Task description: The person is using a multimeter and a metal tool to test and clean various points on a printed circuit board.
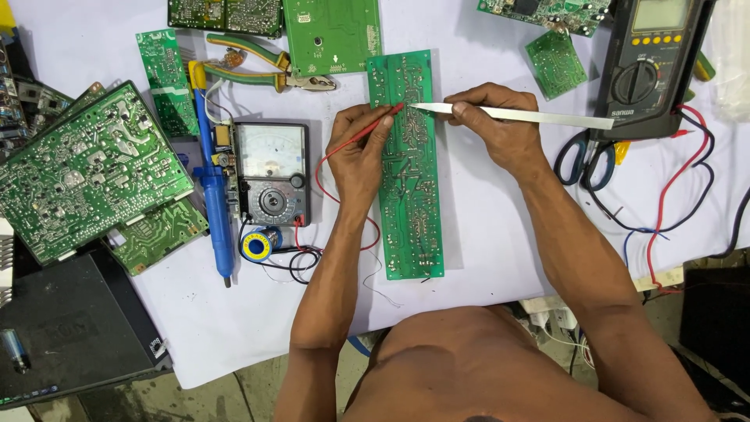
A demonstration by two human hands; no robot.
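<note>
A long green circuit board (409,195) lies solder side up on the white sheet. My left hand (358,152) rests at its left edge and pinches a red test probe (373,127) whose tip touches the board near its top. My right hand (491,121) holds a long flat metal blade (539,117); its point sits on the board close to the probe tip. A red lead (324,184) runs from the probe back to the small analog meter (272,173).
A blue soldering iron (212,184) and solder spool (256,245) lie left of the meter. Green pliers (258,66) and several green boards (86,168) fill the left and top. A black digital multimeter (652,66) and scissors (586,160) sit at right.
</note>
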